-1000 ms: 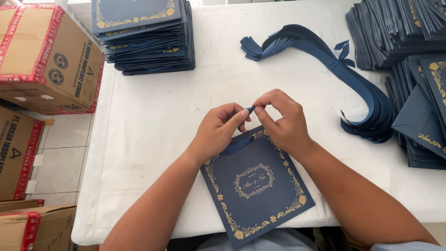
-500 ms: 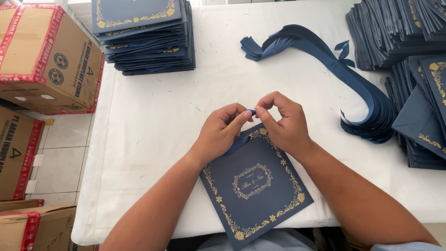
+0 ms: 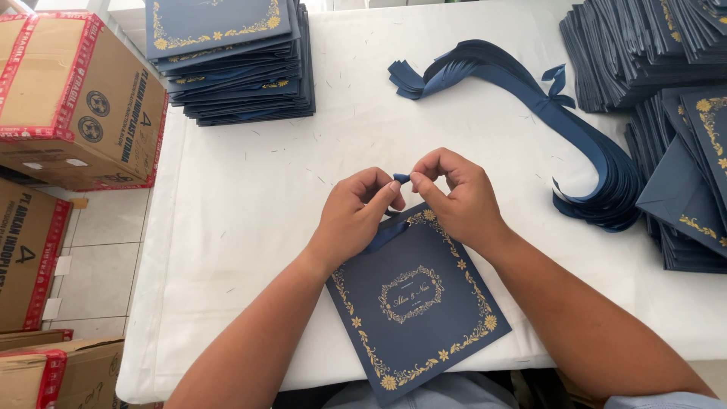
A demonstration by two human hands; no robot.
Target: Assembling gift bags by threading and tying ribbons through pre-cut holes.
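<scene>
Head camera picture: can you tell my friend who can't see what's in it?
Two bare hands, left hand and right hand, pinch a dark blue ribbon above a navy card with gold flowers on a white table. Around them lie a bundle of blue ribbons, stacks of matching cards and cardboard boxes.

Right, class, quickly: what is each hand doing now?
Left hand: closed, pinching the ribbon above the card.
Right hand: closed, pinching the same ribbon.

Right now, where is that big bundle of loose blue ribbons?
In the head view, the ribbon bundle lies on the white table, beyond the right hand, curving from top centre toward the card stacks at the right.
</scene>
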